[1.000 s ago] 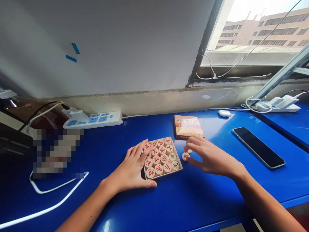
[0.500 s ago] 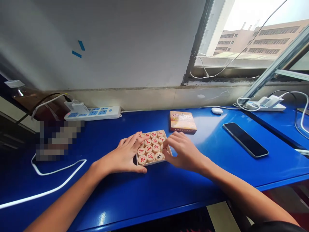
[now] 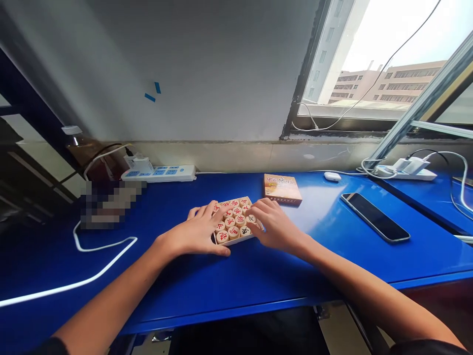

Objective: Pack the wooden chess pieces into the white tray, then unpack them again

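A shallow white open box (image 3: 236, 241) lies on the blue table, filled with round wooden Chinese chess pieces (image 3: 233, 232), most with red characters and a few with black. My left hand (image 3: 195, 229) spans the box's left side, thumb at the near corner and fingers over the far left edge, holding it. At the right side, my right hand (image 3: 277, 224) bends its fingers and thumb around a black-lettered chess piece (image 3: 251, 218). That piece is still in its place in the box, and the curled fingers partly cover the right-hand row.
Behind the box sits an orange-brown printed carton (image 3: 282, 190). A phone (image 3: 375, 217) lies to the right, with a white earphone case (image 3: 332, 176) farther back. Power strips (image 3: 173, 172) stand along the wall, and a white cable (image 3: 74, 283) crosses the left side.
The camera view has shifted slightly. My right fingers have opened a little around the black-lettered piece, so its face now shows. My left hand stays at the box.
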The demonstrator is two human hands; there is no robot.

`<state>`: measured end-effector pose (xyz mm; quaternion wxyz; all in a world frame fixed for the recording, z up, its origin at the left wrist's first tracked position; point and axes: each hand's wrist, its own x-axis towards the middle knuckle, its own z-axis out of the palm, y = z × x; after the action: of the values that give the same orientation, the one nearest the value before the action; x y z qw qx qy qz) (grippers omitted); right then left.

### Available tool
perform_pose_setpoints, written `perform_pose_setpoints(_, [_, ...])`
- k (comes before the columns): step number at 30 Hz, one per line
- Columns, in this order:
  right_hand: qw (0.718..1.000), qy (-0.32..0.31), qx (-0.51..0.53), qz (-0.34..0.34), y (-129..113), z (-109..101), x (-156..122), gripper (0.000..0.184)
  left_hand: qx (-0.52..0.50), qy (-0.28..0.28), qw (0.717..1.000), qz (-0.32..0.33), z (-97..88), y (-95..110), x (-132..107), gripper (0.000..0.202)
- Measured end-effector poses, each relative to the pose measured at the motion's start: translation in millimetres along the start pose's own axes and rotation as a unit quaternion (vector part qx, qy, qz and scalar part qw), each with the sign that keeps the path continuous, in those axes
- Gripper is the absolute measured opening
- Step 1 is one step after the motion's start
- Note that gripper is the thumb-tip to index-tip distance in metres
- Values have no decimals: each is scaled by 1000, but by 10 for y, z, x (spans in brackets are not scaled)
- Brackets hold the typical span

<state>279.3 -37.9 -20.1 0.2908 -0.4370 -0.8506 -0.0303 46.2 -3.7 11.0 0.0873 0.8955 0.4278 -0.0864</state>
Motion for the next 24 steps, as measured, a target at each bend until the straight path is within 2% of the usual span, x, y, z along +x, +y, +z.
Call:
perform_pose_setpoints(3, [1000,12,14,11,68,73,10,18,2,3,1000,14,17,15,6,109])
perform_pose_setpoints(7, [997,-3,66,33,178,117,34,2,1,-20,1000,6,9,25,4,114])
perform_pose_setpoints(12, [997,12,68,21,89,158,66,10,2,-30,999,-20,-19,64,-35,114])
perform_pose_setpoints(15, [998,40,53,23,118,95,80,10,1,-20,1000,-15,-12,43,-45,111])
perform_pose_setpoints(17, [998,37,41,19,223,-11,68,7,-1,-12,1000,-12,-10,0,-53,110])
perform_pose_setpoints(20, [999,0,27,28,472,-195,12,5,-11,-20,1000,-11,-31,-82,-82,115])
perform_pose_setpoints(24, [996,-3,-5,85,802,-315,-66,7,-21,-51,998,-16,-73,-135,-116,119])
